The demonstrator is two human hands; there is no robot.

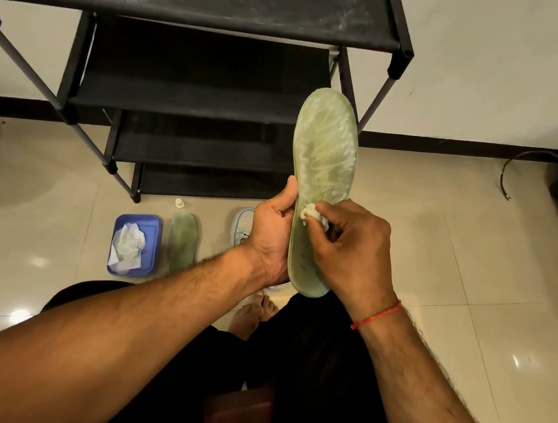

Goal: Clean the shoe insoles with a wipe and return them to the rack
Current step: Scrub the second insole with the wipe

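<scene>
Near the rack [192, 105], left hand [270, 234] grips the insole [325, 154]; right hand [352, 250] pinches a wipe [308, 211], mid-scrub. Next, probably wiping toward the dusty toe.

Two insoles [324, 161] [182, 239], one pinched wipe [311, 212], one rack [193, 99], one tray [153, 232], one shoe [242, 223].

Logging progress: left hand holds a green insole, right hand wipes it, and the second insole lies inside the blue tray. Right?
One slip: the head view shows the second insole on the floor beside the blue tray, not inside it. The left hand does hold the green insole while the right hand rubs it with a wipe.
</scene>
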